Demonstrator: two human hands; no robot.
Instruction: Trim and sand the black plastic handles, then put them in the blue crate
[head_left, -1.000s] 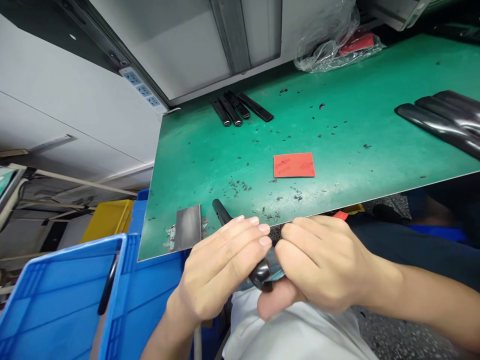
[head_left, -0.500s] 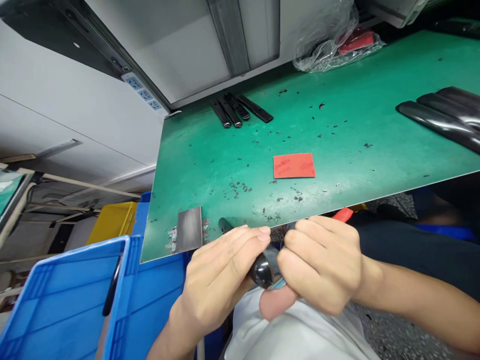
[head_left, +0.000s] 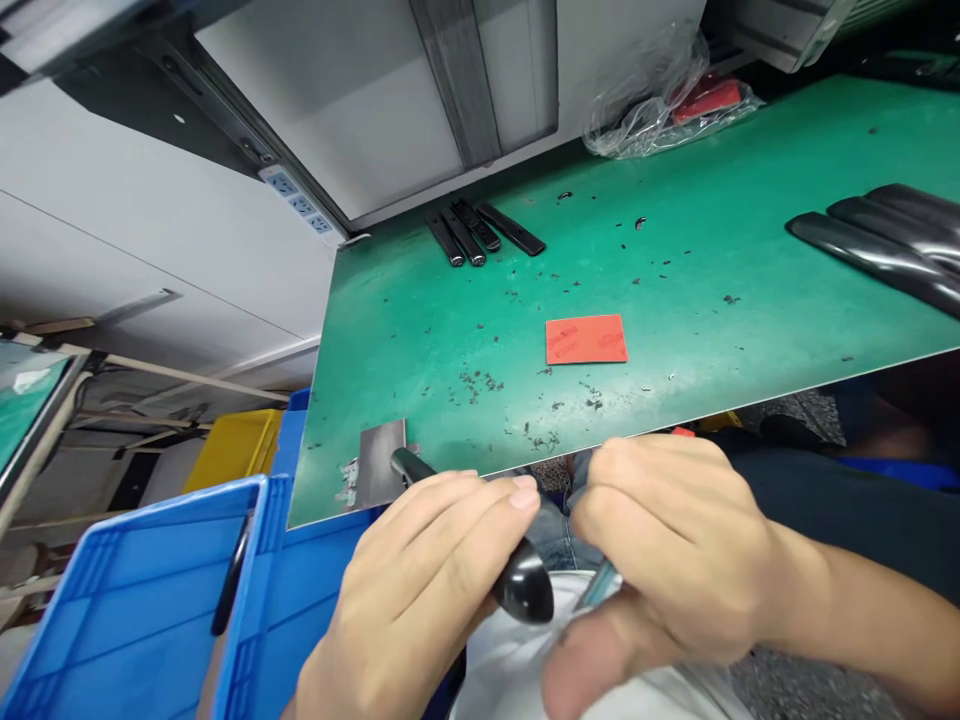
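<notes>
My left hand (head_left: 412,590) is shut around a glossy black plastic strip (head_left: 525,590), which runs from its rounded end near my palm up over the table's edge. My right hand (head_left: 667,560) sits just beside that rounded end. Its thumb and fingers pinch a small metal blade (head_left: 596,588), mostly hidden by the hand. Beyond my hands, on the green work mat (head_left: 697,330), lie a red sanding pad (head_left: 586,340), a grey metal plate (head_left: 381,465) at the near corner, and scattered black shavings (head_left: 480,382).
Several short black strips (head_left: 466,235) lie at the back of the mat, and several longer ones (head_left: 877,245) at the right. Blue crates (head_left: 142,610) stand at lower left, with a yellow bin (head_left: 232,450) behind. A plastic bag (head_left: 660,110) and a power strip (head_left: 298,204) are along the back.
My right hand has moved right and down, away from my left, showing the metal blade. The black strip has swung, its far end now nearer the grey plate.
</notes>
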